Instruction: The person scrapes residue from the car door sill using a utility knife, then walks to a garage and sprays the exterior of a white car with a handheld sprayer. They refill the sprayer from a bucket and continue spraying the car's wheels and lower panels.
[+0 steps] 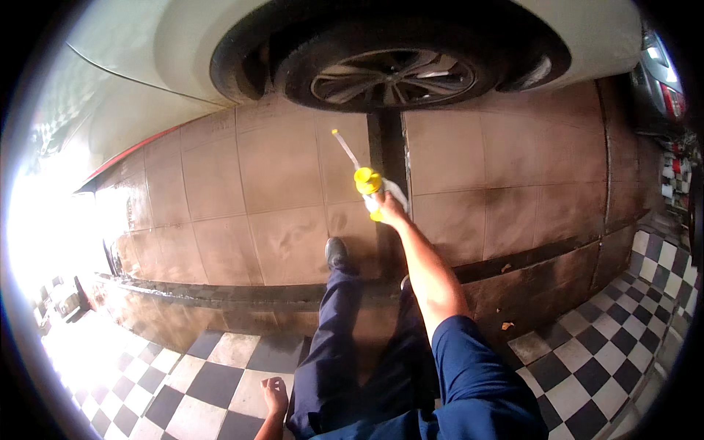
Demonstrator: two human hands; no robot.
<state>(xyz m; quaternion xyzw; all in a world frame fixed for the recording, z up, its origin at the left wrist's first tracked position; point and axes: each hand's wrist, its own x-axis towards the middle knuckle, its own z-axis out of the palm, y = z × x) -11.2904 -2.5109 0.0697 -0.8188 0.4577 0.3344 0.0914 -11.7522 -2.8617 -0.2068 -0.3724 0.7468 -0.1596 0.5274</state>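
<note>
My right hand [389,209] reaches forward, its fingers wrapped round a spray bottle [369,183] with a bright yellow top and a whitish body. A thin pale tube with a yellow tip [334,132] sticks out from the bottle toward the car wheel [392,79]. That wheel has a dark tyre and a spoked rim, and the tube's tip stays apart from it. Low on the left, beside my leg, hangs my left hand [275,396] with its fingers loosely curled and nothing visible in them.
A pale car body [158,55] spans the far side above brown floor tiles [279,172]. Dark channels [389,147] cross the floor. My shoe [336,251] stands on the tiles. Black-and-white checkered tiles [220,381] lie nearer me. Another vehicle [664,77] shows at the far right.
</note>
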